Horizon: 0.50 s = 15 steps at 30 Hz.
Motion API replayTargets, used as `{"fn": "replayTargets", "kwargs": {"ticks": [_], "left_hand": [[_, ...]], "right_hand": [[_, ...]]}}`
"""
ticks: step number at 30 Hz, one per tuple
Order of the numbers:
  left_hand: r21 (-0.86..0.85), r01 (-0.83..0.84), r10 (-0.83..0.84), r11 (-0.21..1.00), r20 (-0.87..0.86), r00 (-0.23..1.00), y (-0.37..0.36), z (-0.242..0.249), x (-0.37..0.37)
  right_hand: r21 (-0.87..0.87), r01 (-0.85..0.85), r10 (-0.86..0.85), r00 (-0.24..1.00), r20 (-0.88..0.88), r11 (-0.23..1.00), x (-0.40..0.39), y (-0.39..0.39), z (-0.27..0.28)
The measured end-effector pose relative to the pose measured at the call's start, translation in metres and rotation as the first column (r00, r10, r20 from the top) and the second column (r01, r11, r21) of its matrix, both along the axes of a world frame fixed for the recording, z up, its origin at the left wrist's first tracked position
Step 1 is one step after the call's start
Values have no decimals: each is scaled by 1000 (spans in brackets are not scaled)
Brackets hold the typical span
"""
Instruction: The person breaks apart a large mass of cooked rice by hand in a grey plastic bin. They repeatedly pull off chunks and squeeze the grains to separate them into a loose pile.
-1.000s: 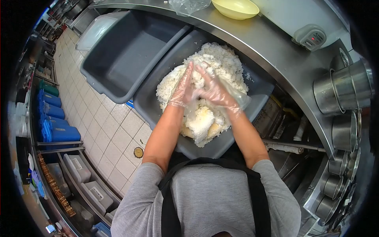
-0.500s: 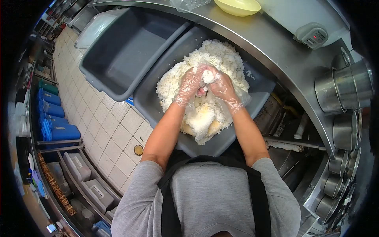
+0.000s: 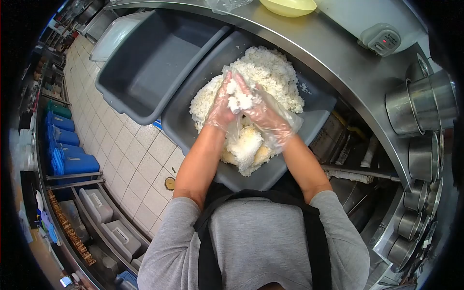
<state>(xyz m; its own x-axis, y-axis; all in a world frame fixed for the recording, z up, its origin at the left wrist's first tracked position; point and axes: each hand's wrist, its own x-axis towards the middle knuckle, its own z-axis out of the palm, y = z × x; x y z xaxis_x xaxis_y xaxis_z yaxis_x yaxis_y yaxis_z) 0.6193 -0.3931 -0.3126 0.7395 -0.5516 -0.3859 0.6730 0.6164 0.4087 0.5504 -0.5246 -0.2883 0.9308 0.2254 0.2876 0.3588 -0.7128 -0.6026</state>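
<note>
Fingers (image 3: 225, 92) have straightened, cradling a rice clump (image 3: 240, 101) over the gray tub (image 3: 316, 111) of rice (image 3: 275, 72).

Over the rice tub (image 3: 180, 108), the left hand (image 3: 220, 107) and right hand (image 3: 265, 115), both in clear gloves (image 3: 282, 130), are cupping a loose clump (image 3: 240, 101). Big rice heap (image 3: 270, 70) in that tub, second grey tub (image 3: 145, 63) just left of it, steel table (image 3: 338, 60) along its far side.
</note>
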Motion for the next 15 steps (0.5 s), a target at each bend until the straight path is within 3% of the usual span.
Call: {"fn": "replayTargets", "kwargs": {"ticks": [1, 3, 5, 7, 8, 9, 11, 12, 14, 15], "left_hand": [[0, 0, 0, 1000, -2, 1000, -1, -5, -1], [248, -72, -24, 966, 364, 931, -2, -19, -2], [302, -79, -54, 950, 407, 912, 0, -27, 0], [396, -107, -110, 912, 487, 866, -1, -34, 1], [503, -209, -56, 839, 461, 885, -3, -9, -14], [505, -211, -55, 837, 461, 886, -1, 2, -12], [673, -169, -324, 720, 542, 776, 3, 12, -6], [675, -168, -326, 719, 540, 776, 1, 5, -4], [577, -395, -154, 715, 680, 717, -7, -2, -6], [578, -395, -154, 715, 680, 716, -7, -5, -5]], "right_hand": [[0, 0, 0, 1000, -2, 1000, 5, -6, -1], [-95, -1, 18, 984, 178, 995, 15, -15, -4], [-121, 94, -67, 975, 213, 988, 16, -22, -6], [8, 113, -111, 987, -119, 994, 11, -28, -8], [57, 161, -155, 983, -98, 985, 11, -27, -11], [60, 158, -152, 983, -99, 986, 12, -26, -14], [50, 236, -236, 972, -9, 971, 18, -22, -18], [52, 237, -237, 972, -11, 970, 21, -22, -22], [138, 308, -328, 930, 166, 942, 25, -23, -26], [138, 308, -328, 930, 166, 941, 28, -26, -27]]}}
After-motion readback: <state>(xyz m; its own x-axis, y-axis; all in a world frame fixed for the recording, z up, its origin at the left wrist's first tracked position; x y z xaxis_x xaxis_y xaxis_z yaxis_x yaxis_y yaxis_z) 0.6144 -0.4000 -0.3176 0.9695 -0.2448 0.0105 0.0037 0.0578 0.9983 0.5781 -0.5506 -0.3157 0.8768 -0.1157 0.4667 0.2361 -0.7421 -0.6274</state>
